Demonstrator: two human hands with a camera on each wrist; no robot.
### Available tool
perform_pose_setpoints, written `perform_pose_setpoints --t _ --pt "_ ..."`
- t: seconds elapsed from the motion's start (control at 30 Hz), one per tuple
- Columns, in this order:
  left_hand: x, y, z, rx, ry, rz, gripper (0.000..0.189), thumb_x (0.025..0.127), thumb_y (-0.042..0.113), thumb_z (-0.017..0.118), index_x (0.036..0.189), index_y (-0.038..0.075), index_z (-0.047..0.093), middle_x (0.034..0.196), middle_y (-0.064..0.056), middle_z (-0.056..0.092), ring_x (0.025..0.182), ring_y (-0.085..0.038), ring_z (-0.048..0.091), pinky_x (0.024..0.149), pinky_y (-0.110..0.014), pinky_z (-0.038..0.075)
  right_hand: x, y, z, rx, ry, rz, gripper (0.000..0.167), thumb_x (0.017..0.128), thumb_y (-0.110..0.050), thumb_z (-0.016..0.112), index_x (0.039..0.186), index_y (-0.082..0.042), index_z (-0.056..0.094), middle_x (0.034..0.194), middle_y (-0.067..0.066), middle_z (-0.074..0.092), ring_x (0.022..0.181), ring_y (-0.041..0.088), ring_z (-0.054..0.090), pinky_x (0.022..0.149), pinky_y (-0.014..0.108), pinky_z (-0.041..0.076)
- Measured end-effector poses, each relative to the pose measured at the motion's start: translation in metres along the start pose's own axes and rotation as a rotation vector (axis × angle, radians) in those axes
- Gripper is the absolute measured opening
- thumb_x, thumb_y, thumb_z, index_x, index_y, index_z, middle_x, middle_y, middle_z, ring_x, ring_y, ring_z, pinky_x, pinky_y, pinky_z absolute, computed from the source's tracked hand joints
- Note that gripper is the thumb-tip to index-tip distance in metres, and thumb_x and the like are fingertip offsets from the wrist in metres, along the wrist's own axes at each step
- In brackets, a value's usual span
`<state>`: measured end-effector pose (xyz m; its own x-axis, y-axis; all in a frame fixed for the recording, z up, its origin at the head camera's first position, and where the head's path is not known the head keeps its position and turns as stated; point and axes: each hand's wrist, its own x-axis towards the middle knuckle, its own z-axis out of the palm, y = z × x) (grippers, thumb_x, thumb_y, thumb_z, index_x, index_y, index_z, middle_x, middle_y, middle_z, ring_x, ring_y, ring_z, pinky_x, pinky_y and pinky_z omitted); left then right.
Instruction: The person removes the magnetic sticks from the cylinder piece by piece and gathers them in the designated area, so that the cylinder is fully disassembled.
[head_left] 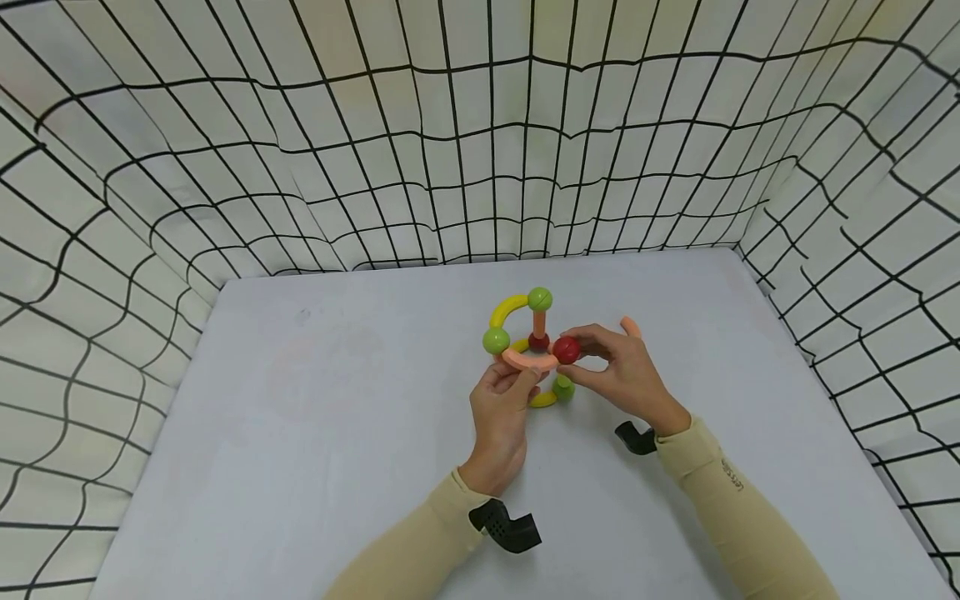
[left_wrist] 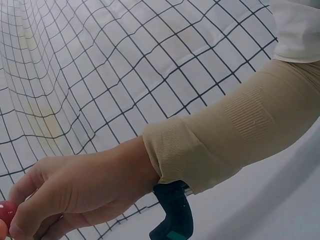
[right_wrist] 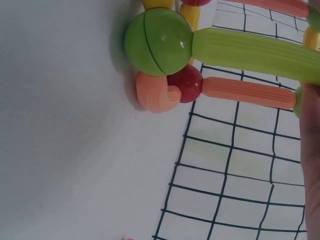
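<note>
Orange curved bar (head_left: 530, 361) is being held up above the desk (head_left: 300, 442), in front of the person, by the left hand (head_left: 501, 421), whose fingers are being pressed almost together, parted only by the bar they are pinching. Red ball (head_left: 566, 350) is being gripped by the right hand (head_left: 626, 371), its thumb and forefinger being spread only as wide as the ball. The key relation is being formed at the bar's right end, which is meeting or nearly meeting the ball; whether the two are being joined cannot be told. From the right fingers the bar is lying to the left, beyond the ball; the left hand is being placed nearer, directly against it. Its long axis is running roughly left to right in the head view, bowing toward the person, with the right end being pointed at the red ball and the left end being directed toward a green ball (head_left: 496, 340). Behind it, a yellow arc (head_left: 507, 310) is being supported within the frame of linked pieces.
</note>
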<state>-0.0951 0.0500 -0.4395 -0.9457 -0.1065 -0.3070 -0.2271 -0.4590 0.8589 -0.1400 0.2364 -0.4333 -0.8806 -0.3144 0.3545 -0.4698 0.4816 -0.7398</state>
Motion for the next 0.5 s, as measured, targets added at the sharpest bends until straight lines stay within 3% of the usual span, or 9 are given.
perform_pose_setpoints --t 0.5 --pt "-0.0003 0.0004 -0.0017 -0.028 -0.015 -0.047 0.033 0.095 0.016 0.073 0.124 0.003 0.063 0.116 -0.004 0.073 0.097 -0.012 0.073 0.086 -0.024 0.057 0.0004 -0.0011 0.0017 -0.037 -0.009 -0.003 0.044 0.082 -0.013 0.088 0.122 -0.012 0.071 0.109 0.007 0.080 0.096 0.025 0.079 0.123 0.074 0.000"
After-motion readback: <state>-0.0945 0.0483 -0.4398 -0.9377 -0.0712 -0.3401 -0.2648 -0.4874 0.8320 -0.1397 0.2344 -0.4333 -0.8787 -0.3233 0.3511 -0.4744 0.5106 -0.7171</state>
